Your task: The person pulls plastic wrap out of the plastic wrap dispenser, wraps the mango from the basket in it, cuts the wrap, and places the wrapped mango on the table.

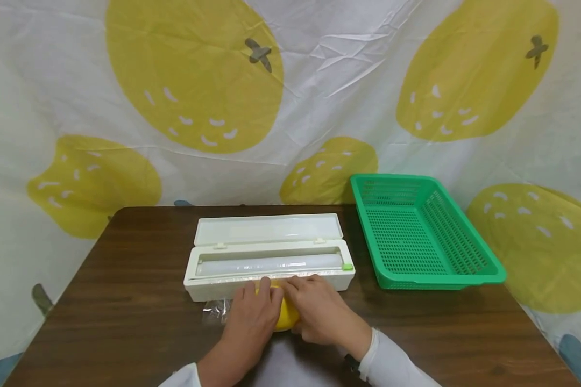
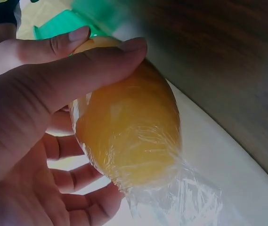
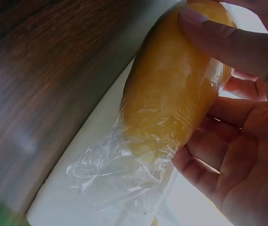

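Both hands grip a smooth, oblong yellow fruit (image 1: 287,316) just in front of a white cling film dispenser (image 1: 266,285). My left hand (image 1: 253,317) holds its left side, thumb laid across the skin in the left wrist view. From the right, my right hand (image 1: 319,310) holds the other side with fingers curled behind it. Clear cling film (image 2: 171,197) is drawn tight round the fruit (image 3: 164,89) and trails off loose and crumpled at both ends. The dispenser's lid (image 1: 268,228) stands open, showing the film roll (image 1: 271,264) inside.
A green plastic basket (image 1: 440,279) stands at the back right of the dark wooden table (image 1: 126,301). At the right end of the dispenser's front edge sits a small bright green slider (image 1: 347,267). Behind the table hangs a white cloth (image 1: 329,70) printed with yellow fruit.
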Tool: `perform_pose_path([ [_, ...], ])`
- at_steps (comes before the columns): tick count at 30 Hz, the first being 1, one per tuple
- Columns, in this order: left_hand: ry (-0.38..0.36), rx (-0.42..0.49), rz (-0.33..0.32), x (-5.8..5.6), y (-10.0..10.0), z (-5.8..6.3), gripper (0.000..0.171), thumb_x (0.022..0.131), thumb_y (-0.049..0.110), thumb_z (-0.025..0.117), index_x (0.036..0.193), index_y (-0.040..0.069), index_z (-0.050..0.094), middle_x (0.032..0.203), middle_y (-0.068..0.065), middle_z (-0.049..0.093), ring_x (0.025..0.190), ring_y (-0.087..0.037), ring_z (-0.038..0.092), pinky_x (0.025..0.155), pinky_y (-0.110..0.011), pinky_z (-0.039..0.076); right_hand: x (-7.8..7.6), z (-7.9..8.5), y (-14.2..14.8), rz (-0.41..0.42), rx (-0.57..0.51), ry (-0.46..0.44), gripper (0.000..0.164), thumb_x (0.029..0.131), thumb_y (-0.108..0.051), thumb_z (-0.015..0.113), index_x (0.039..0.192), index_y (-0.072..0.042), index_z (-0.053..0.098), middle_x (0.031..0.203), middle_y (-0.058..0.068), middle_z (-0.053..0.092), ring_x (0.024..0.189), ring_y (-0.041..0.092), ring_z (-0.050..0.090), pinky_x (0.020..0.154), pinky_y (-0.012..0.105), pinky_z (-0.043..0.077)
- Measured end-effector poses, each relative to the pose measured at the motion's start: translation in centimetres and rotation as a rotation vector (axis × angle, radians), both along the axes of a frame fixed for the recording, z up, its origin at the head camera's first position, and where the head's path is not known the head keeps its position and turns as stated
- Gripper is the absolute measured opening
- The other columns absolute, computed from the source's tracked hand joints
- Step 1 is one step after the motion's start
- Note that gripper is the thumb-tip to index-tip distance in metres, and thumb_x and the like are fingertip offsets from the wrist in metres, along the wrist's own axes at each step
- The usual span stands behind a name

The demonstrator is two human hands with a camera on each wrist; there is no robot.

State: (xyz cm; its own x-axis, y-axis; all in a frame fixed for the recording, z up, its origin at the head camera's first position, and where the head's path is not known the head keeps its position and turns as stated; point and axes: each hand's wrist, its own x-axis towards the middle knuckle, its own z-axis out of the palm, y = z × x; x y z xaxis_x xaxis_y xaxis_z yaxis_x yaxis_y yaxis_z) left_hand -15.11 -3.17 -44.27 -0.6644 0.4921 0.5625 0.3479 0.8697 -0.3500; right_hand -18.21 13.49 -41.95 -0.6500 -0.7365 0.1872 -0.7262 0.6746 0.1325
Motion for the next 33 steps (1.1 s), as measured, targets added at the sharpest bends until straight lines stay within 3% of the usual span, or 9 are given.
perform_pose_path([
  [5,0.051,0.019,-0.041,0.1,-0.4,0.5,0.02,0.07,0.006,0.073,0.082,0.004,0.057,0.073,-0.011,0.051,0.058,-0.027,0.049,0.049,-0.034,0.042,0.2,0.2,0.0,0.006,-0.051,-0.031,0.08,0.059,-0.037,0.092,0.128,-0.01,0.061,0.116,0.001,0.07,0.095,0.022,0.064,0.085,0.041,0.056],
  [9,0.04,0.033,-0.072,0.1,-0.5,0.9,0.021,0.067,0.006,0.075,0.081,0.004,0.059,0.072,-0.01,0.051,0.058,-0.027,0.049,0.048,-0.033,0.043,0.6,0.5,0.1,0.01,-0.072,-0.005,0.082,0.056,-0.035,0.094,0.127,-0.01,0.062,0.111,0.0,0.072,0.088,0.021,0.067,0.08,0.039,0.059],
  [15,-0.154,0.071,-0.093,-0.4,-1.3,1.8,0.042,0.053,0.018,0.086,0.085,0.003,0.062,0.078,-0.012,0.053,0.063,-0.029,0.05,0.052,-0.038,0.049,1.9,0.9,-0.1,-0.012,-0.039,0.147,0.061,0.061,-0.037,0.091,0.108,-0.008,0.066,0.1,0.001,0.071,0.077,0.018,0.065,0.06,0.035,0.06],
  [17,-0.222,0.092,-0.105,-0.5,-1.7,2.1,0.051,0.047,0.022,0.088,0.087,0.003,0.063,0.079,-0.012,0.053,0.064,-0.029,0.05,0.053,-0.04,0.05,2.3,0.7,-0.2,-0.019,-0.05,0.173,0.06,0.062,-0.036,0.091,0.109,-0.007,0.066,0.101,0.003,0.069,0.08,0.019,0.065,0.06,0.035,0.061],
  [21,-0.281,0.137,-0.138,-0.6,-2.3,2.4,0.058,0.045,0.028,0.089,0.091,0.001,0.066,0.079,-0.012,0.055,0.063,-0.028,0.051,0.054,-0.041,0.051,2.7,0.0,-0.6,-0.053,-0.091,0.19,0.061,0.064,-0.028,0.09,0.115,-0.005,0.067,0.107,0.007,0.065,0.09,0.023,0.062,0.059,0.036,0.062],
  [29,-0.435,0.226,-0.149,-1.0,-3.0,2.7,0.071,0.039,0.039,0.095,0.095,0.005,0.07,0.077,-0.009,0.057,0.062,-0.023,0.052,0.054,-0.042,0.053,2.6,-1.2,-1.3,-0.034,-0.051,0.354,0.078,0.047,-0.032,0.096,0.112,0.0,0.065,0.098,0.009,0.062,0.086,0.022,0.06,0.074,0.031,0.061],
  [33,-0.456,0.24,-0.164,-1.3,-3.2,2.7,0.069,0.04,0.038,0.095,0.095,0.005,0.069,0.076,-0.009,0.059,0.061,-0.023,0.053,0.054,-0.042,0.052,2.1,-1.0,-1.4,-0.045,-0.038,0.322,0.074,0.051,-0.031,0.095,0.113,-0.001,0.066,0.099,0.009,0.064,0.085,0.022,0.061,0.07,0.031,0.062],
])
